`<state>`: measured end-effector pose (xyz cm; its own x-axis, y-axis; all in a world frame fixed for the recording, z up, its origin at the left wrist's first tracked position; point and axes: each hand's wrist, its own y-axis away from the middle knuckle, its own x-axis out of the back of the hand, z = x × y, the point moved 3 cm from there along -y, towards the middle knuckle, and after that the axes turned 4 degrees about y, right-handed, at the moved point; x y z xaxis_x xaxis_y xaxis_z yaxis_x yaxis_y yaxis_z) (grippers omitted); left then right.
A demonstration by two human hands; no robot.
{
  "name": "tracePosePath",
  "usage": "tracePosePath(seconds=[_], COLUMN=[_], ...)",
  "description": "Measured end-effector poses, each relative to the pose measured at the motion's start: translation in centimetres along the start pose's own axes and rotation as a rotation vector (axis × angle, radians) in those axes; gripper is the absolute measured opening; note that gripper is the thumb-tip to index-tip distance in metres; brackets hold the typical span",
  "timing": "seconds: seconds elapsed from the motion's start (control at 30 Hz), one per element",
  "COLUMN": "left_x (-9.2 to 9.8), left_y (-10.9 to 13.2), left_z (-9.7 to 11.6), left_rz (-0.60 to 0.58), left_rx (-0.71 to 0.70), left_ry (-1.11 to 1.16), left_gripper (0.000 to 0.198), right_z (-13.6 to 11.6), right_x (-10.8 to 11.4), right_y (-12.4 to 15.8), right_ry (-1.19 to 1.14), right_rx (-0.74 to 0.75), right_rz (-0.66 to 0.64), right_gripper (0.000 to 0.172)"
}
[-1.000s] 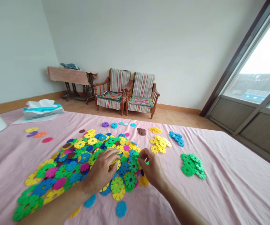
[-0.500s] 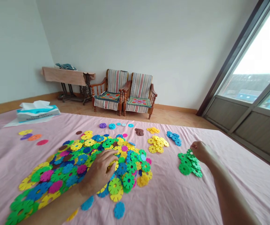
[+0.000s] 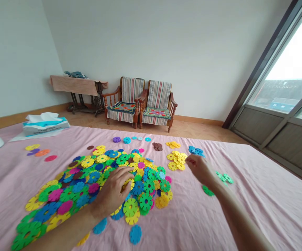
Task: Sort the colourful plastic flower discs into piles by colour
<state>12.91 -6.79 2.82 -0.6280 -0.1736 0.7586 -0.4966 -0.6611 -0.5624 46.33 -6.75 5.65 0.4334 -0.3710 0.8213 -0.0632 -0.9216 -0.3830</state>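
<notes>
My left hand (image 3: 115, 188) rests over a large mixed pile of flat notched plastic discs (image 3: 74, 188) in green, yellow, blue, pink and brown. Its fingers curve downward with the thumb apart, and a yellow disc shows in the gap; I cannot tell whether the hand touches it. My right hand (image 3: 199, 168) hovers just right of a small heap of yellow discs (image 3: 177, 158), its fingers curled closed. Whatever the curled fingers may hold is hidden. Green discs (image 3: 225, 178) lie behind my right forearm, which partly covers them.
Beyond lie blue discs (image 3: 196, 151), brown discs (image 3: 157, 146) and a purple disc (image 3: 116, 139). A single blue disc (image 3: 135, 234) sits near the front. At left stands a tissue box (image 3: 46, 126) on the pink cloth (image 3: 187, 216). Two armchairs (image 3: 156, 101) stand by the wall.
My right hand has moved left from above the green discs to beside the yellow heap. My left hand stays over the pile. The view has shifted slightly.
</notes>
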Motion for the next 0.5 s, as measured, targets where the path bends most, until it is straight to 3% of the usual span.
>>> tracePosePath(seconds=[0.1,0.23,0.33,0.5], left_x=[0.0,0.0,0.0,0.0], left_y=[0.1,0.1,0.0,0.0], left_z=[0.0,0.0,0.1,0.3], left_rz=[-0.012,-0.014,-0.014,-0.01], left_rx=[0.001,0.002,0.006,0.006], left_ry=[-0.003,0.004,0.008,0.011], left_gripper=[0.021,0.021,0.021,0.021], right_z=[-5.3,-9.3,-9.9,-8.5], right_x=[-3.5,-5.2,-5.3,-6.1], right_y=[1.3,3.1,3.4,3.3], right_ry=[-0.083,-0.072,-0.024,-0.069], right_rx=[0.188,0.277,0.258,0.244], right_rz=[-0.119,-0.161,-0.194,-0.198], right_gripper=[0.019,0.027,0.027,0.018])
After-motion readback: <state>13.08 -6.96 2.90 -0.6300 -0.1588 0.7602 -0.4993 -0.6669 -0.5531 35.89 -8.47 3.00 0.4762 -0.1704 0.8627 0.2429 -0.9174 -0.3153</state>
